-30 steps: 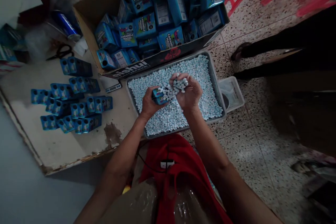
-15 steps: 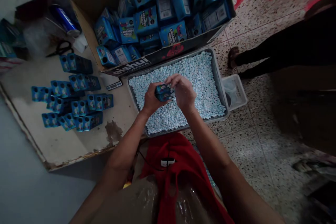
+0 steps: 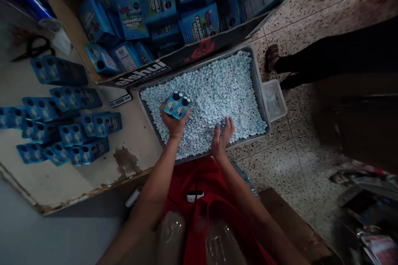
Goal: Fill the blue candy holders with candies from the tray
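Two small blue candy boxes (image 3: 177, 105), side by side, are gripped in my left hand (image 3: 172, 123) above the left part of a grey tray (image 3: 259, 87). Each box has a round dark opening near its top, with white pieces showing at the openings. Pale blue and white round candies (image 3: 214, 87) fill the tray. Low over the candies near the tray's front edge is my right hand (image 3: 222, 136), its fingers apart and holding nothing that I can see.
Behind the tray, a large carton (image 3: 137, 76) holds many blue candy packs (image 3: 133, 20). Rows of blue boxes (image 3: 74, 134) stand on the worn table (image 3: 124, 186) at left, near a small digital scale (image 3: 121, 99) and scissors (image 3: 35, 47). Another person's foot (image 3: 272, 56) is at right.
My right hand has left the boxes and moved down and right to the candies. My left hand has shifted left with the boxes, their printed faces now turned upward. The view has moved closer.
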Tool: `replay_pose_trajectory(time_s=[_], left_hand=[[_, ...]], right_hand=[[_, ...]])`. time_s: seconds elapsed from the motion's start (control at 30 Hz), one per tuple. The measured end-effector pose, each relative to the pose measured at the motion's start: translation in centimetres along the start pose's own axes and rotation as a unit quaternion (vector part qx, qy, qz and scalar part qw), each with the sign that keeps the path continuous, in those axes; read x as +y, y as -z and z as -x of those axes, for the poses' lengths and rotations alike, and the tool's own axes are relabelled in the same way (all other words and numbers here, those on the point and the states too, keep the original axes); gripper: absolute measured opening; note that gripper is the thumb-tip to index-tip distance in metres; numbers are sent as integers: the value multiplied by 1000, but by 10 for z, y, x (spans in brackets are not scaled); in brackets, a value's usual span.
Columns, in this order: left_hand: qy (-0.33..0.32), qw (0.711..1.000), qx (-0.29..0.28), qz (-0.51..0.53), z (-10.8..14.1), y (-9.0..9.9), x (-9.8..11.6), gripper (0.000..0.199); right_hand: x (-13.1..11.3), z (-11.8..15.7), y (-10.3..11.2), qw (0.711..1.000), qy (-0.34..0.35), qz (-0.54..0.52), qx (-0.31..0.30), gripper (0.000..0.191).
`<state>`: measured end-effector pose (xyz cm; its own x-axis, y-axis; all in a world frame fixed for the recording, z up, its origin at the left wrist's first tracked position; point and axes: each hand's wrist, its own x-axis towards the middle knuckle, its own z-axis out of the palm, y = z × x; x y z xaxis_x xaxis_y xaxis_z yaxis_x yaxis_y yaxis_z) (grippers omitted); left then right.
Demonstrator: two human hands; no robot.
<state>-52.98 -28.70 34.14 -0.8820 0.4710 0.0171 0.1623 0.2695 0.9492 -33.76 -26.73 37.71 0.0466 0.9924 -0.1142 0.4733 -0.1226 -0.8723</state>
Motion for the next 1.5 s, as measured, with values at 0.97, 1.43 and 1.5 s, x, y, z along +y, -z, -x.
replay_pose_trajectory(time_s=[0.97, 1.43, 1.5], left_hand=[[-186, 953, -220, -98, -39, 59, 77, 74], [-168, 961, -211, -63, -33, 47, 62, 74], [-150, 968, -190, -60, -33, 43, 59, 75]], right_hand=[[-187, -80, -31, 829, -112, -478, -267, 24], [-184, -77, -38, 843, -23, -470, -259, 49], [-179, -77, -43, 851, 10, -457, -259, 49]])
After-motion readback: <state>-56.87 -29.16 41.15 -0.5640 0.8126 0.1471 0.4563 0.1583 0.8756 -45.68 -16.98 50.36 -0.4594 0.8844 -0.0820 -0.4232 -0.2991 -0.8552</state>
